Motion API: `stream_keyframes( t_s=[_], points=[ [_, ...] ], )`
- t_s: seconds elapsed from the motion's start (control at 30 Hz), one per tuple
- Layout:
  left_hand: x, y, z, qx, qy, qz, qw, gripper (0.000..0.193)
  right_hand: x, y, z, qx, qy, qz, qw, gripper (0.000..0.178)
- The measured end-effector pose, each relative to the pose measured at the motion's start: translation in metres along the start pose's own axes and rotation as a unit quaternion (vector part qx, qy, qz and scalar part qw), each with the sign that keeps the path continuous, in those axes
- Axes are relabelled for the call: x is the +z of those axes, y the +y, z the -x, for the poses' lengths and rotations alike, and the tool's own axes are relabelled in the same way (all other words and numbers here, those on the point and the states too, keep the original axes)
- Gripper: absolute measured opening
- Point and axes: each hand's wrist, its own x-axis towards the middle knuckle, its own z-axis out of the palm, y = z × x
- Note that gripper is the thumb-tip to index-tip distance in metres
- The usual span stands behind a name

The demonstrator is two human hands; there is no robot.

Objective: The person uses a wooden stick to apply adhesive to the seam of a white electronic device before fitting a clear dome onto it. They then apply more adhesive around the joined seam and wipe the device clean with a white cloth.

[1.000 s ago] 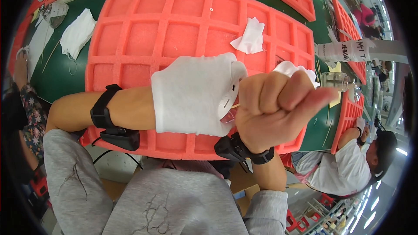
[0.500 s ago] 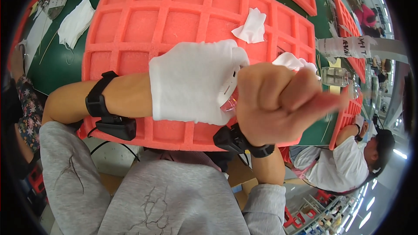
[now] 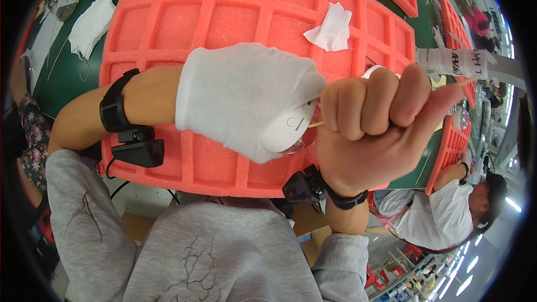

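Observation:
My left hand (image 3: 246,98), in a white glove, is closed around a rounded white plastic device (image 3: 288,126). A slot and small openings show on the device's face, and a clear pinkish part shows beneath it. Just to its right, my bare right hand (image 3: 372,128) has its fingers curled around a thin wooden stick (image 3: 317,124). One end of the stick comes out beside the device; the other shows past my thumb. My fingers hide its middle, and I cannot tell whether its near end touches the device.
Under both hands lies a red foam tray (image 3: 184,25) with square compartments. It bears a crumpled white cloth (image 3: 331,28). A white face mask (image 3: 92,25) lies on the green table (image 3: 53,86). A taped post (image 3: 453,62) stands at right, near a seated person (image 3: 439,215).
My left hand has moved slightly left, and the device now shows more of its slotted face. My right hand has turned, its fingers now clearly seen, and the stick has come into sight.

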Motion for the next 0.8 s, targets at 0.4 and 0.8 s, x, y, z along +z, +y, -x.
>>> stream_keyframes(
  t_s=[0.4,0.8],
  points=[
    [0.001,0.002,-0.004,0.052,0.029,-0.132,0.989,0.048,-0.006,-0.004,0.000,0.059,-0.048,-0.002,0.997,0.053],
    [0.000,0.006,-0.008,0.031,0.012,-0.049,0.998,0.029,0.001,0.002,-0.005,-0.009,0.072,0.069,0.995,0.055]
  ],
)
